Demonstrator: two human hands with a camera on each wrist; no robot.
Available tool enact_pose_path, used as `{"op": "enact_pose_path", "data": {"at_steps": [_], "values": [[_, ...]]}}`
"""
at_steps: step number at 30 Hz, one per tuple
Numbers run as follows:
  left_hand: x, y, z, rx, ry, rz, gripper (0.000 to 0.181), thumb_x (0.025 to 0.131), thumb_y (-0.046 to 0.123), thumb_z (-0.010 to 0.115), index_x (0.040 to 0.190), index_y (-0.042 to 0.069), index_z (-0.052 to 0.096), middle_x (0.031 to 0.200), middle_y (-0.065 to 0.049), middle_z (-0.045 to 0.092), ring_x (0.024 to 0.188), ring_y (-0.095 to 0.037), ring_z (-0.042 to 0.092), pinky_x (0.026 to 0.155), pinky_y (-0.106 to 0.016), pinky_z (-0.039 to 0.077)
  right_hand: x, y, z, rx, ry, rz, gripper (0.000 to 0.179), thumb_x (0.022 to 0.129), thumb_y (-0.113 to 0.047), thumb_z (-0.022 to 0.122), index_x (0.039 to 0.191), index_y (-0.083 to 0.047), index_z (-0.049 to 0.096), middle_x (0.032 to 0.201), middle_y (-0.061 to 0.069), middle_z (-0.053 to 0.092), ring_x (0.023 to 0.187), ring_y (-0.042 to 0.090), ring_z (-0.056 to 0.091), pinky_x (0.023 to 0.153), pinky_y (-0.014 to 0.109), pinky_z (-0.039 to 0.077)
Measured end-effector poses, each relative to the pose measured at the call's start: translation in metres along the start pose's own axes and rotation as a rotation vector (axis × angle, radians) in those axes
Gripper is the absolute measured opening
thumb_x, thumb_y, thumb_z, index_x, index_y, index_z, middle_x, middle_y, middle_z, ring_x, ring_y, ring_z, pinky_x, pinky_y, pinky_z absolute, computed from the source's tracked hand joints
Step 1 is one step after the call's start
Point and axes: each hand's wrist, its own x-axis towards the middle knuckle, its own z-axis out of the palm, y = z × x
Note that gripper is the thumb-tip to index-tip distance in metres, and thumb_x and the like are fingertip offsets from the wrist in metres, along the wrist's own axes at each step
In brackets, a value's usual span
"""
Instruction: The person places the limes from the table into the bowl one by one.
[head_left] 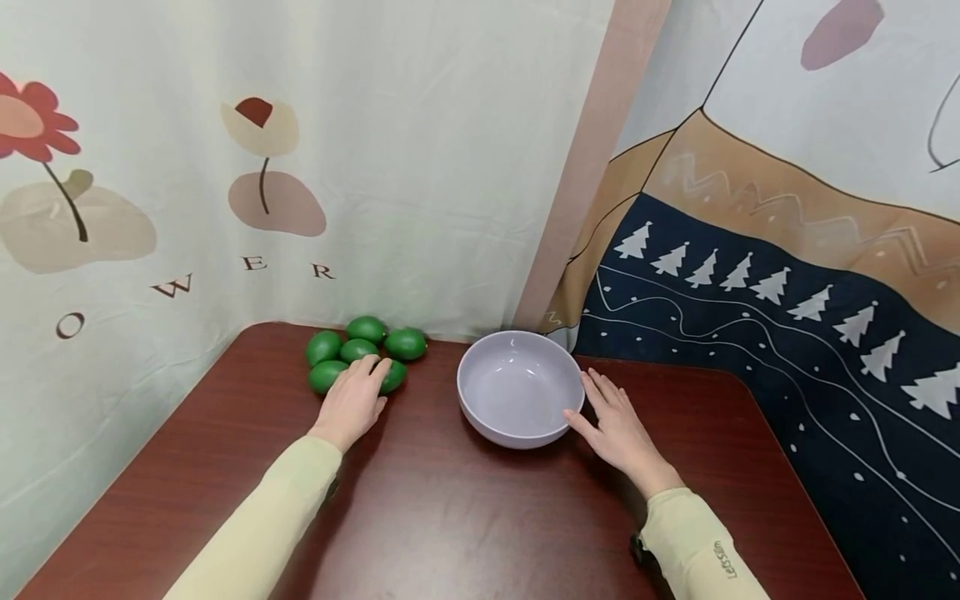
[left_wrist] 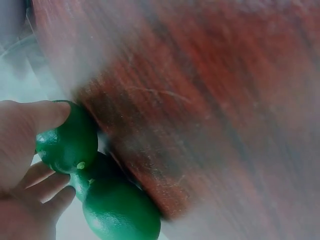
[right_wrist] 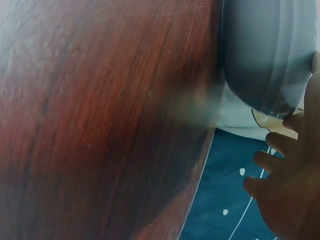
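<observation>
My left hand [head_left: 352,402] is at the near right of a cluster of green limes [head_left: 324,348]. Its thumb and fingers lie around one lime [left_wrist: 75,142], seen close up in the left wrist view, with another lime [left_wrist: 122,210] beside it. To the right stands a round pale lavender bowl [head_left: 517,387], upright, with nothing inside. My right hand [head_left: 617,425] rests at the bowl's right side, fingers extended along the outside and thumb at the rim. The right wrist view shows the bowl's outer wall [right_wrist: 270,55] with the fingertips right beside it.
The dark red-brown wooden table [head_left: 465,525] has rounded far corners. A pale curtain [head_left: 427,167] with flower prints hangs along its back edge, and a navy cloth [head_left: 675,317] with white trees hangs behind the right side.
</observation>
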Motion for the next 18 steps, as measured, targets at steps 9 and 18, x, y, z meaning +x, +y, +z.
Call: {"op": "enact_pose_path", "data": {"at_steps": [9, 18], "values": [[0.0032, 0.0022, 0.0008, 0.012, -0.026, 0.007, 0.060, 0.082, -0.001, 0.083, 0.136, -0.004, 0.056, 0.132, -0.024, 0.057, 0.120, -0.042, 0.053, 0.098, -0.055, 0.051, -0.0006, -0.0005, -0.0031, -0.093, 0.006, -0.029, 0.080, 0.101, -0.052, 0.058, 0.160, -0.004, 0.034, 0.167, 0.021, 0.026, 0.156, 0.044, 0.018, 0.124, 0.064, 0.012], [0.0074, 0.0007, -0.0002, 0.019, -0.016, 0.037, 0.058, 0.082, -0.004, 0.082, 0.135, -0.004, 0.056, 0.129, -0.023, 0.058, 0.116, -0.042, 0.054, 0.094, -0.053, 0.053, 0.0021, -0.0006, -0.0043, -0.081, -0.028, 0.010, 0.083, 0.101, -0.056, 0.056, 0.162, -0.006, 0.030, 0.169, 0.021, 0.023, 0.156, 0.044, 0.016, 0.124, 0.063, 0.012]]}}
